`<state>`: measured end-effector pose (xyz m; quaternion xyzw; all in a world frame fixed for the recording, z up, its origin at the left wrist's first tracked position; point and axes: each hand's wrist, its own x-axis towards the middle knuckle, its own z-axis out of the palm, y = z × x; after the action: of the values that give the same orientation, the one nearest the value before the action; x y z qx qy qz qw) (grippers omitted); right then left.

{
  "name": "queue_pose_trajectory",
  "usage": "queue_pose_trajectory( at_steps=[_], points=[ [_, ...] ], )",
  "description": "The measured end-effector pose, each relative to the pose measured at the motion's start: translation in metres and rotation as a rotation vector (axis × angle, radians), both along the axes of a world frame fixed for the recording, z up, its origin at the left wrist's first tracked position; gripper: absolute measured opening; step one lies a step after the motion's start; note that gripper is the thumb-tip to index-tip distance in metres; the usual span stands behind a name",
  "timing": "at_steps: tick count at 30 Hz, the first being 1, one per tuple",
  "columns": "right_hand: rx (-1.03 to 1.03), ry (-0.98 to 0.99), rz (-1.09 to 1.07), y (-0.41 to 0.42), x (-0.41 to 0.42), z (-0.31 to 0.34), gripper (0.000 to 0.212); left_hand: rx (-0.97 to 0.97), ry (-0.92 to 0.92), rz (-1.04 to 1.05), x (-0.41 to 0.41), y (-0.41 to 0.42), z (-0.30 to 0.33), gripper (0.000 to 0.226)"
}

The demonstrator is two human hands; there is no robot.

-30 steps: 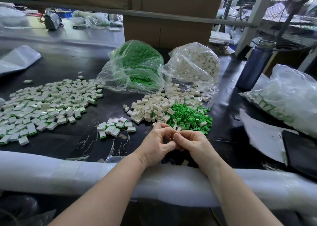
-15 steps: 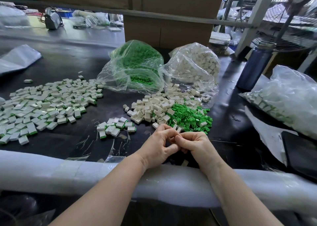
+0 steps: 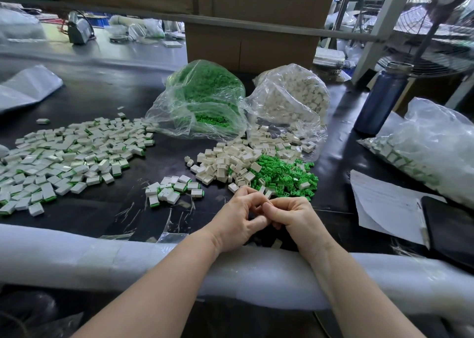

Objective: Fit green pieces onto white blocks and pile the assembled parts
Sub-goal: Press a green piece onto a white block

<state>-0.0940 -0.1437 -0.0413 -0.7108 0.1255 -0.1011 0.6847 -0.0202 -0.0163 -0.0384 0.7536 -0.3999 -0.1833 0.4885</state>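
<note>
**Hands closed together on a hidden part**

Little has moved over the last second: both hands stay pressed together at the near edge of the table (image 3: 107, 91), only the fingertips working slightly. The left hand (image 3: 237, 218) and right hand (image 3: 289, 215) meet knuckle to knuckle, fingers curled inward. What they pinch is covered by the fingers, so I cannot tell whether a piece is already seated; from the task, it is probably 1 green piece being pushed into 1 white block.

The parts look small, light, hard plastic. They should be stiff and a bit slick, so a fingertip pinch on the block's flat sides, with a thumb pressing the green piece home, seems the sensible hold. Dropping one is the likely slip, though it would hardly break.

Loose stock lies just beyond the fingertips: white blocks (image 3: 225, 163) ahead and slightly left, green pieces (image 3: 284, 176) ahead and to the right, the 2 heaps touching. A small cluster of assembled parts (image 3: 171, 191) sits near, left of the left hand, and the big pile (image 3: 66, 158) spreads well apart to the far left. Behind the stock stand a green bag (image 3: 202, 101) and a white bag (image 3: 292, 99).
</note>
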Motion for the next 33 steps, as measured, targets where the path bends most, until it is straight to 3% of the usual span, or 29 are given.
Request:
queue_pose_trajectory(
  at_steps=[13, 33],
  points=[
    [0.023, -0.004, 0.03, 0.0004, -0.0002, -0.0001, 0.014, -0.007, 0.018, 0.004, -0.0003, 0.0004, 0.0008, 0.014],
    [0.022, 0.009, 0.004, 0.0002, -0.0004, -0.0007, 0.014, 0.018, -0.026, -0.015, -0.0008, -0.0004, 0.0009, 0.026]
  ],
)
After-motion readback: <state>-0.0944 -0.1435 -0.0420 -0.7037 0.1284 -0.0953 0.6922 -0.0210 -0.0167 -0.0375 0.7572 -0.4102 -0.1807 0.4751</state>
